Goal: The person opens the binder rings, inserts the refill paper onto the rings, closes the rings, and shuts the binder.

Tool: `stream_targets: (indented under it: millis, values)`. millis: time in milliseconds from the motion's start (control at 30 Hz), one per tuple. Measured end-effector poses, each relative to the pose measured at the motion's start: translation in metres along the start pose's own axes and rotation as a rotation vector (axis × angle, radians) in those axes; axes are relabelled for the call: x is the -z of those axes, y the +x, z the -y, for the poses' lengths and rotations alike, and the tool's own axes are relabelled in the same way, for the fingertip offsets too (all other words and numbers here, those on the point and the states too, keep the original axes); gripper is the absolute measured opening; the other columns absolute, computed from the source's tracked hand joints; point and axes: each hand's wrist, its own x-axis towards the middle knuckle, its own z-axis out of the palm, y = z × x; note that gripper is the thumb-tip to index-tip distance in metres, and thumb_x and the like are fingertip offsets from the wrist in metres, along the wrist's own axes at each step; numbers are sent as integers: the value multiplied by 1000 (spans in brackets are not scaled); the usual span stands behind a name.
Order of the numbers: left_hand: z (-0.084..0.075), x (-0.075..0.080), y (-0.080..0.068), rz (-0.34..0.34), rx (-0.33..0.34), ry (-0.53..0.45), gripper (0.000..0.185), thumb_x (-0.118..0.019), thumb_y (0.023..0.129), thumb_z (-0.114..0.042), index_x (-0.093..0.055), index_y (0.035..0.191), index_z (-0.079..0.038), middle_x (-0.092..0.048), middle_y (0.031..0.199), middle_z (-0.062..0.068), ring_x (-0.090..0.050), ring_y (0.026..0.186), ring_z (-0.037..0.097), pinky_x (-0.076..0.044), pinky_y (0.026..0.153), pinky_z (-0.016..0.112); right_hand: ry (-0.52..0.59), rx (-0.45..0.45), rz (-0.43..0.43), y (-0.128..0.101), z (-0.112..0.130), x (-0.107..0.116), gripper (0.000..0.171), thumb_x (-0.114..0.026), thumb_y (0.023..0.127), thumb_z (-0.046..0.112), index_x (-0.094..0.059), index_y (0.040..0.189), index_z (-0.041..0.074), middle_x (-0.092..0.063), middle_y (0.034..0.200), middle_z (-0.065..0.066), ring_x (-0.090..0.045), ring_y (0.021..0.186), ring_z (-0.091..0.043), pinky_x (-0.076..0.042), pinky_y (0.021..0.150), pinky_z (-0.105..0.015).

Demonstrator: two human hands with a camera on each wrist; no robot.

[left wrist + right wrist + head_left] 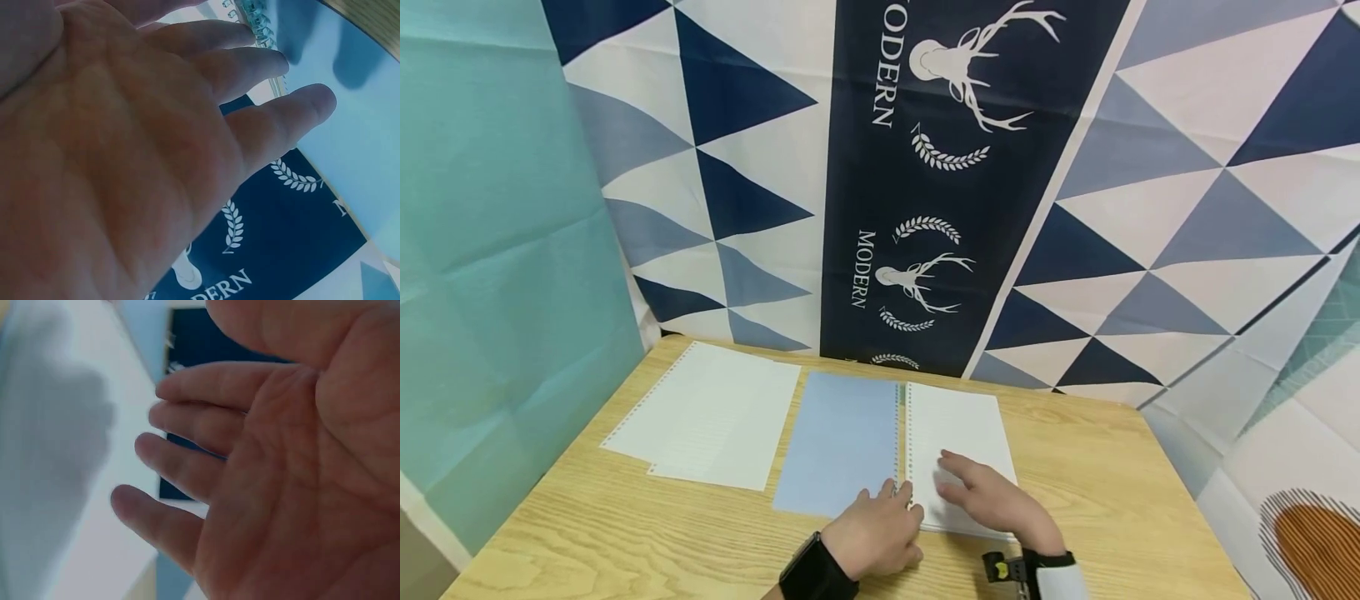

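On the wooden table (1075, 467), a ring-bound notebook (903, 417) is lying open, its blue leaf (835, 442) facing up on the left and its white pages (951, 425) on the right, with a teal ring spine (253, 19) running between the 2 sides. The left hand (880, 533) is reaching over the lower end of that spine, its fingers spreading and casting shadows on the blue leaf; whether any fingertip is touching the rings, I cannot tell. The right hand (988, 496) is hovering above the lower part of the white pages, its fingers extending loosely away from its thumb. A gap is separating the 2 hands. A black smartwatch (818, 573) is circling the left wrist, and a black strap (1047, 560) is circling the right, next to a white sleeve (1062, 583). Left of the notebook, 2 punched white sheets (715, 417) are overlapping. Behind the table, a deer-and-triangle printed cloth (910, 200) is hanging, with plain teal fabric (505, 208) draping at the left.
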Motion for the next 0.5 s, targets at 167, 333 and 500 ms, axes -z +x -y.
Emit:
stream_targets:
  millis: [167,333,500]
  values:
    - [0,1,-1,-3,-5,24,47,-58,100,-49,-57,143,-28,-45,159,1,-45,147,25,-50,107,45,-216,104,-40,20,-1,-25,39,-57,102,16,-60,137,0,-48,153,-27,-50,131,-51,-44,99,-70]
    - [-4,-2,1,-7,-13,26,45,-58,102,-47,-57,142,-27,-45,159,1,-45,146,26,-50,106,43,-424,29,-117,29,2,-37,46,-55,96,7,-58,142,8,-48,156,-17,-51,122,-45,-48,80,-70]
    - [-4,-1,2,-13,-6,25,41,-58,103,-42,-59,140,-27,-47,158,1,-47,145,27,-52,104,43,-432,-43,-81,52,11,-33,51,-48,98,4,-51,149,5,-40,161,-20,-42,135,-60,-44,96,-75]
